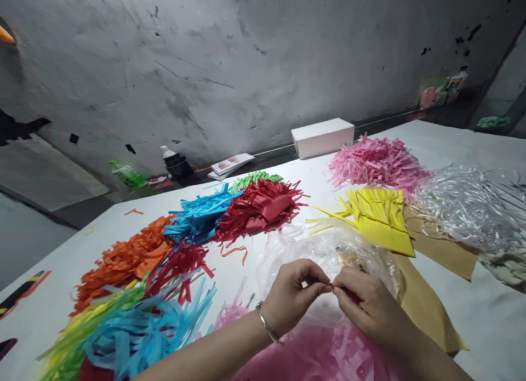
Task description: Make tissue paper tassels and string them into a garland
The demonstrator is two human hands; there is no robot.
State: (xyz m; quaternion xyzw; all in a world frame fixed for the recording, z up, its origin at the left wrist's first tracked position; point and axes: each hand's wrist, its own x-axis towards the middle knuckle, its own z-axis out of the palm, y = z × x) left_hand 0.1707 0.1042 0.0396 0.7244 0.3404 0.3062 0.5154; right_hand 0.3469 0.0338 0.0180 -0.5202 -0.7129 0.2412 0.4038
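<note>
My left hand [293, 296] and my right hand [370, 307] meet at the fingertips over a clear plastic bag [329, 249] and pinch a small red piece [331, 286] between them. A metal bangle [267, 326] sits on my left wrist. Beneath my forearms lies pink fringed paper [316, 353]. Piles of cut fringed paper spread over the white table [472, 320]: red [263, 208], blue [201, 216], orange [127, 260], yellow [378, 219] and pink [376, 161].
A white box [322, 137] stands at the table's far edge by the grey wall. Shiny silver-white strips [472, 205] heap at the right over brown paper [427, 310]. A mixed bundle of blue, green and yellow fringe [131, 331] lies near left. Bottles [175, 161] stand behind the table.
</note>
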